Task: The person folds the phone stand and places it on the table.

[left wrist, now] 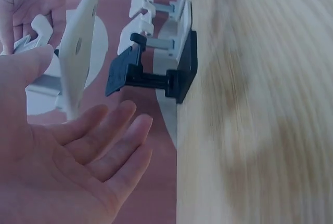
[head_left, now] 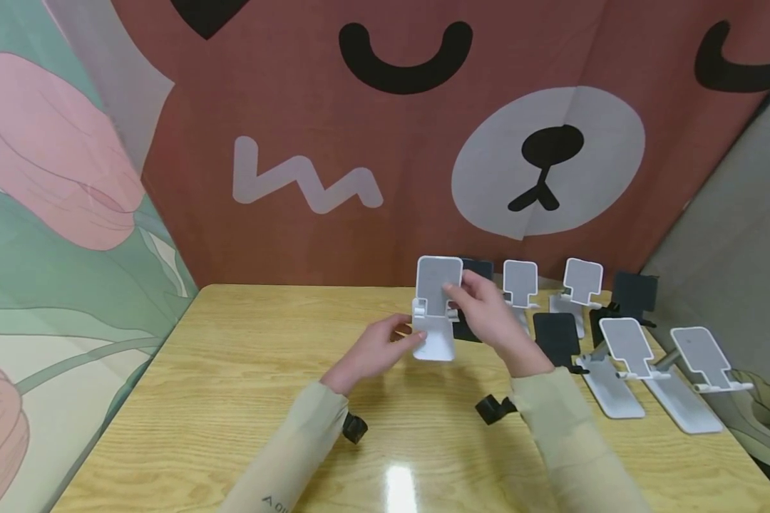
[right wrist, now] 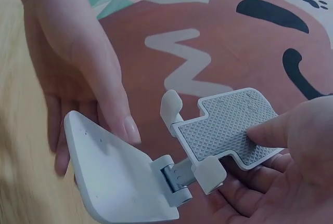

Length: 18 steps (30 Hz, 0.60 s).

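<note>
A white folding phone stand (head_left: 435,342) is held up above the table, its grey textured rest panel (right wrist: 223,128) tilted up from the smooth base (right wrist: 117,169). My right hand (head_left: 488,313) pinches that panel by its edge, thumb on the textured face and fingers behind. At the base's other side is my left hand (head_left: 375,353), its thumb close to the base's edge. In the left wrist view the fingers (left wrist: 112,146) of that hand are spread and loosely extended beneath the base; whether the thumb touches it I cannot tell.
Several more stands are on the wooden table (head_left: 231,399) at the right: white ones (head_left: 622,345) and black ones (head_left: 556,338). One black stand (head_left: 478,268) is partly hidden behind the held one. A bear-print cloth (head_left: 308,242) hangs behind the table.
</note>
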{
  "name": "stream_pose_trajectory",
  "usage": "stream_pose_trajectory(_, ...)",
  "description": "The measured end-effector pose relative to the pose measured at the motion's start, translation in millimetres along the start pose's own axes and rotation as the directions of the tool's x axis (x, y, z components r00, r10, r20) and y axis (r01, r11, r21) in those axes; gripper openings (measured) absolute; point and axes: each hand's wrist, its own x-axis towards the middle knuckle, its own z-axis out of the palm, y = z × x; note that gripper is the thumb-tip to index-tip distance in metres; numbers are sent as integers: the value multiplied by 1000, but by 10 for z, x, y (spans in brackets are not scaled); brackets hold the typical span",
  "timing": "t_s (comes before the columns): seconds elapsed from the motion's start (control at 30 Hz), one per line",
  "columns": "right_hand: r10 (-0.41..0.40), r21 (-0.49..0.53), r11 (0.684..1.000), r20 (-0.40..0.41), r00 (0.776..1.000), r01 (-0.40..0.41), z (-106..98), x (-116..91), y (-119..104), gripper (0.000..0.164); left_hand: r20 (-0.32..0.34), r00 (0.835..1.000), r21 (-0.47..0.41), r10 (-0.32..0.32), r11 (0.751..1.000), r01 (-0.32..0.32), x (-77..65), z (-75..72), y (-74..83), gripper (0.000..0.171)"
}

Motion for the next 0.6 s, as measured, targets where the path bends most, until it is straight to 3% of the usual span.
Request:
stream_pose_trajectory(0.13,-22,29,999,-3,1000,22,34,6,-50,43,24,1000,-144,-20,989,23,1,43,36,54)
stream_pose_trajectory(0.23,-32,71,997,-2,999,32,73,24,-72,42,24,999,-262,-35,964,40,5,73,53,52)
stream_pose_trajectory(0.37,-30,106,994,-3,1000,30,121,41,-87,40,11,998,-386,-60,920,60,16,99,62,47)
stream_pose_trajectory(0.6,-54,43,997,-31,998,56,156,38,-93,39,30,998,-562,-64,824,69,36,109,80,41)
